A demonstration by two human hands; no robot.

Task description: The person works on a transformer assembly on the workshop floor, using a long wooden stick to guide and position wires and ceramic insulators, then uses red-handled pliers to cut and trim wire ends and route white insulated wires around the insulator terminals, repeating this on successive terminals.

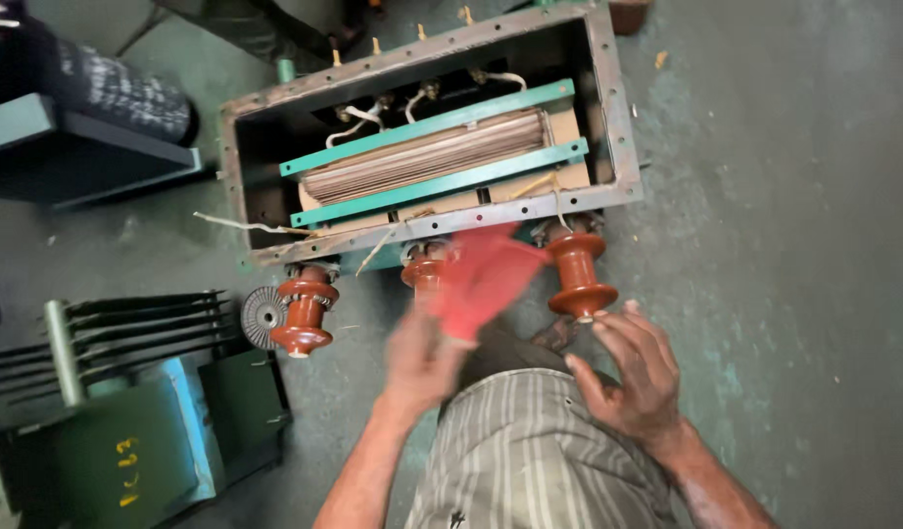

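Observation:
My left hand (422, 358) grips a red cloth (486, 274), blurred in motion, over the middle brown ceramic insulator (424, 272) of an open transformer tank (618, 118). My right hand (636, 372) hovers with fingers spread just below the right insulator (579, 274), holding nothing. A third insulator (303, 312) sticks out at the left. Inside the tank sits a laminated core (422, 159) clamped by two green bars, with white leads behind it.
A green transformer with cooling fins (109, 411) stands at the lower left. A dark bench or frame (79, 157) is at the upper left. A small round gauge (263, 313) sits beside the left insulator. Green concrete floor (794, 245) spreads to the right.

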